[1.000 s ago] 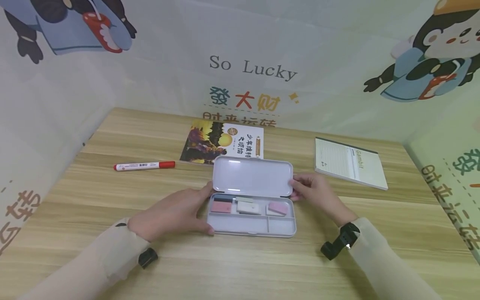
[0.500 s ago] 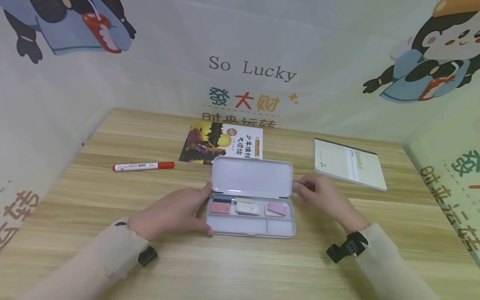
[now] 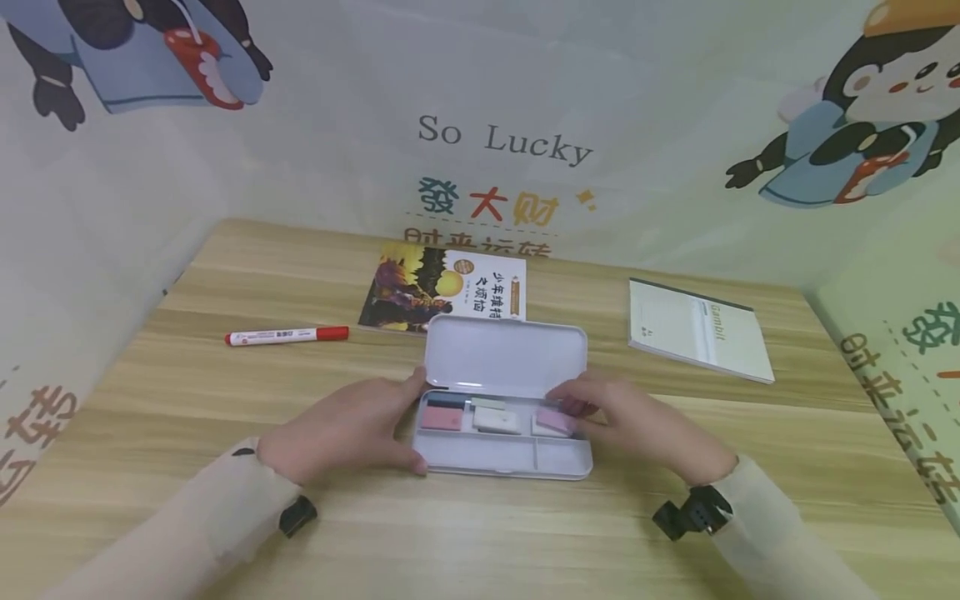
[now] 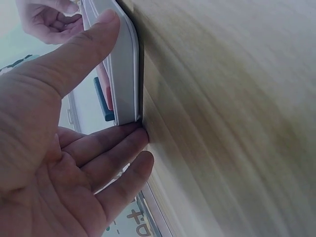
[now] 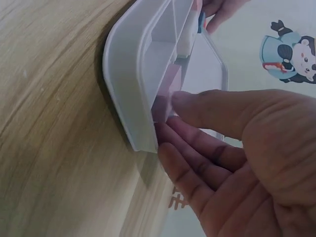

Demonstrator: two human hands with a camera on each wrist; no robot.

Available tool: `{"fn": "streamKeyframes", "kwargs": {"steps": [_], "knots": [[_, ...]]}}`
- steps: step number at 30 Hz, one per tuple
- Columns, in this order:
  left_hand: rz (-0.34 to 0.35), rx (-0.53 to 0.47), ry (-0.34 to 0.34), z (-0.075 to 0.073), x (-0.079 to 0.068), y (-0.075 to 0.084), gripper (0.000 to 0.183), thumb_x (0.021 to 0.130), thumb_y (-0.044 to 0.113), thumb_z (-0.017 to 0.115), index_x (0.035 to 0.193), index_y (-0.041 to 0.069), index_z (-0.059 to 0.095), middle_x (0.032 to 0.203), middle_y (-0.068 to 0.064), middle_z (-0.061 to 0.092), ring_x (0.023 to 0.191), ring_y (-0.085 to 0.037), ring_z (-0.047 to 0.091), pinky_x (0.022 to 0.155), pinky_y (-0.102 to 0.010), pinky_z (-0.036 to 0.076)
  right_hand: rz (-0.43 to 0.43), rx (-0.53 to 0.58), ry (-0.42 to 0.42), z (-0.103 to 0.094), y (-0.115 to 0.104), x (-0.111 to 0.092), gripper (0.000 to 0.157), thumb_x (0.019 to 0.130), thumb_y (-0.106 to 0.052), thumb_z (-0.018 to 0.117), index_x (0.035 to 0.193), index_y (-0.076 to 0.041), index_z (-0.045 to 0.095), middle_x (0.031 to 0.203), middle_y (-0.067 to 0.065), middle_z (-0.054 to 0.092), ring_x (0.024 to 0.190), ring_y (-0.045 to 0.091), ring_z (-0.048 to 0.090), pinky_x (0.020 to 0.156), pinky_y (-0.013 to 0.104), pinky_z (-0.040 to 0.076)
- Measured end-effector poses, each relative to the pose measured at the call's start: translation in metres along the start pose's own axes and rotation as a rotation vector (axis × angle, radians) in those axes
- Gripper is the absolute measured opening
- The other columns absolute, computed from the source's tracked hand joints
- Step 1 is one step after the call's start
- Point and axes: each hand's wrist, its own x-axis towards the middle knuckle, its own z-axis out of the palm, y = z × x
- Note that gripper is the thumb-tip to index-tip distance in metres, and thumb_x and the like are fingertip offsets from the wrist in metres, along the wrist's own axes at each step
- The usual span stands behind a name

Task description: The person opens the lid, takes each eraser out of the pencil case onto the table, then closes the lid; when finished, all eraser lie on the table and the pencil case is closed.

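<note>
A white pencil case (image 3: 480, 454) lies with its lid (image 3: 506, 354) raised. My left hand (image 3: 345, 425) holds its left end, thumb at the front corner and fingers behind the back corner. Inside, the back row holds a pink eraser (image 3: 442, 417) against a dark block (image 3: 446, 400), a white eraser (image 3: 495, 419), and a light purple eraser (image 3: 553, 419) on a white one. My right hand (image 3: 637, 421) reaches over the right end; in the right wrist view its thumb presses the purple eraser (image 5: 169, 84) and its fingertips meet it from the other side, partly hidden.
A red-capped marker (image 3: 287, 335) lies on the wooden table (image 3: 480, 542) to the left. Behind the case, a picture-covered book (image 3: 450, 283) is partly covered by the lid. A notepad (image 3: 701, 329) lies at the back right, and a printed cloth (image 3: 337, 125) hangs behind the table.
My right hand has left the lid's right edge, drawn back a little, then moved left into the case at the purple eraser. The left hand keeps its hold.
</note>
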Motion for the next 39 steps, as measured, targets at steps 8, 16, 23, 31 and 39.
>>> {"fn": "streamKeyframes", "kwargs": {"steps": [8, 16, 23, 31, 39], "knots": [[-0.022, -0.011, -0.014, 0.0, 0.002, 0.002, 0.118, 0.076, 0.045, 0.092, 0.162, -0.005, 0.029, 0.146, -0.022, 0.063, 0.105, -0.016, 0.062, 0.108, -0.044, 0.056, -0.007, -0.086, -0.092, 0.001, -0.006, 0.004, 0.043, 0.091, 0.005, 0.069, 0.133, -0.003, 0.07, 0.118, 0.012, 0.077, 0.098, 0.017, 0.068, 0.084, 0.03, 0.06], [-0.019, -0.007, 0.003, 0.0, 0.0, 0.001, 0.119, 0.076, 0.045, 0.093, 0.162, -0.005, 0.028, 0.144, -0.022, 0.064, 0.105, -0.016, 0.062, 0.106, -0.044, 0.057, -0.03, -0.097, -0.129, 0.001, -0.009, 0.009, 0.047, 0.09, 0.008, 0.069, 0.135, -0.008, 0.071, 0.1, 0.006, 0.074, 0.084, 0.007, 0.057, 0.073, 0.022, 0.053], [0.003, -0.013, 0.002, -0.001, 0.0, 0.002, 0.12, 0.075, 0.047, 0.092, 0.162, -0.007, 0.028, 0.134, -0.02, 0.069, 0.09, -0.014, 0.056, 0.089, -0.034, 0.055, -0.033, -0.09, -0.096, 0.002, -0.006, 0.007, 0.039, 0.096, 0.002, 0.067, 0.134, -0.006, 0.071, 0.109, 0.008, 0.076, 0.09, 0.009, 0.062, 0.077, 0.024, 0.056], [-0.008, -0.005, 0.002, -0.001, 0.0, 0.002, 0.12, 0.075, 0.047, 0.092, 0.162, -0.005, 0.028, 0.138, -0.02, 0.068, 0.095, -0.015, 0.057, 0.099, -0.039, 0.057, 0.015, 0.043, 0.023, 0.0, 0.005, -0.005, 0.042, 0.097, -0.001, 0.067, 0.139, 0.001, 0.064, 0.119, 0.011, 0.076, 0.103, 0.019, 0.071, 0.09, 0.031, 0.063], [-0.004, -0.013, -0.006, -0.001, 0.0, 0.0, 0.12, 0.076, 0.046, 0.092, 0.163, -0.005, 0.027, 0.139, -0.021, 0.067, 0.096, -0.014, 0.059, 0.1, -0.041, 0.058, 0.058, 0.096, 0.158, -0.005, 0.019, -0.021, 0.048, 0.092, 0.002, 0.072, 0.138, 0.008, 0.061, 0.109, 0.01, 0.078, 0.096, 0.019, 0.074, 0.088, 0.033, 0.065]]}}
